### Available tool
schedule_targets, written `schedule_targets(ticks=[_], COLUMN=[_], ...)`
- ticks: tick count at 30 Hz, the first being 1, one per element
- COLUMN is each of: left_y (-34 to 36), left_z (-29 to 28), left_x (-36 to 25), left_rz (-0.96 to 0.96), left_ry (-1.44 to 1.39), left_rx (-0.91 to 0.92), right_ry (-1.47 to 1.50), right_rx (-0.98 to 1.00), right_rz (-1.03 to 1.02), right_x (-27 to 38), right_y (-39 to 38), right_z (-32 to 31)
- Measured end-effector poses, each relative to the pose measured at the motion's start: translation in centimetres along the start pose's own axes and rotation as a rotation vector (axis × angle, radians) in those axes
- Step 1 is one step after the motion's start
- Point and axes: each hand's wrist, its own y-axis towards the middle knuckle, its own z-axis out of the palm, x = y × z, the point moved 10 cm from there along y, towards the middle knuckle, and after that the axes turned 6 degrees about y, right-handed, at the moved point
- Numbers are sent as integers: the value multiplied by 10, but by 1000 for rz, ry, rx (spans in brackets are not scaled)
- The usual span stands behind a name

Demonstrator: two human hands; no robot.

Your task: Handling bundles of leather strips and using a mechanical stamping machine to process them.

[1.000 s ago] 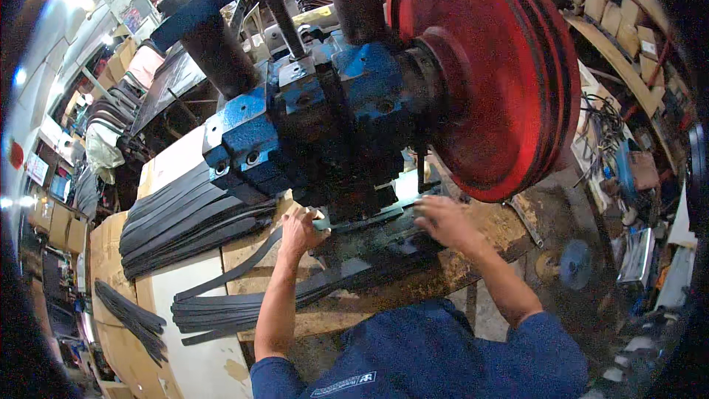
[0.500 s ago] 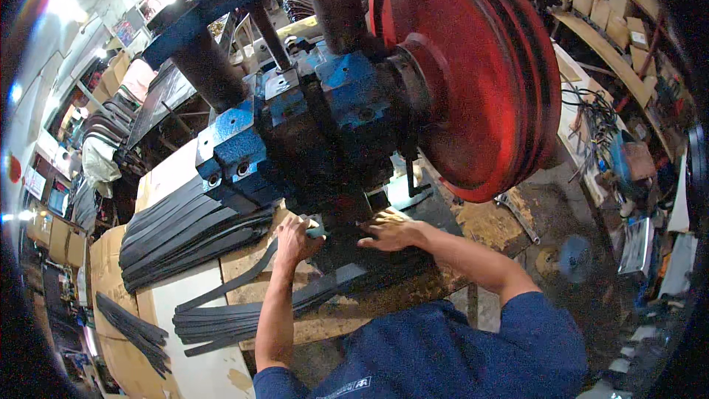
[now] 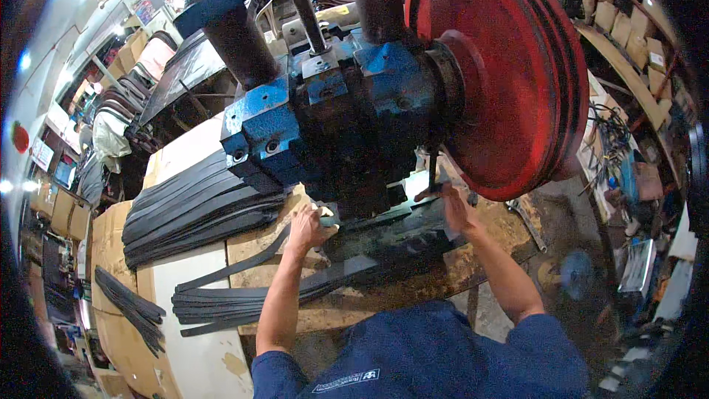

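Note:
My left hand (image 3: 306, 229) is closed at the left side of the blue press, its fingers around a small grey-green piece (image 3: 329, 219). A black strip (image 3: 255, 260) curves from just below this hand toward the lower left. My right hand (image 3: 459, 211) is raised at the right of the press, by the foot of a dark metal rod (image 3: 433, 170); blur hides whether its fingers grip it. Between the hands, under the blue press head (image 3: 347, 140), lies a dark flat sheet (image 3: 391, 240). A bundle of black strips (image 3: 221, 307) fans out at the lower left.
A large red flywheel (image 3: 495, 81) rises at the right of the press. A thick stack of black strips (image 3: 199, 207) lies left, with a smaller bunch (image 3: 129, 310) nearer. On the worn wooden bench a wrench (image 3: 528, 225) rests at the right.
My right hand has moved right, from the sheet under the press head to the rod's foot. The left hand stays at the press's left side. The whole view has shifted slightly.

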Motion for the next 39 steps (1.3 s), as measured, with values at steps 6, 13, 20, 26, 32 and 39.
schedule_targets(ticks=[6, 13, 20, 26, 32, 39], left_y=[-2, 0, -6, -9, -29, -43], left_z=[5, 3, -7, -9, 0, 29], left_x=[5, 3, -16, 8, 1, -1], left_rz=[-33, 7, 25, -207, -106, -250], left_ry=[-45, -62, -328, -491, -310, -668], left_rx=[38, 26, -30, 85, 217, 157], right_ry=[-180, -112, -286, -752, -471, -1087], right_rx=[-19, -24, -93, 1, 173, 620], right_rz=[-79, 21, 77, -71, -196, 120], right_x=[8, -11, -42, -23, 3, -37], right_y=[17, -2, -23, -28, -18, -9], right_z=[8, -5, -26, 17, 81, 135])
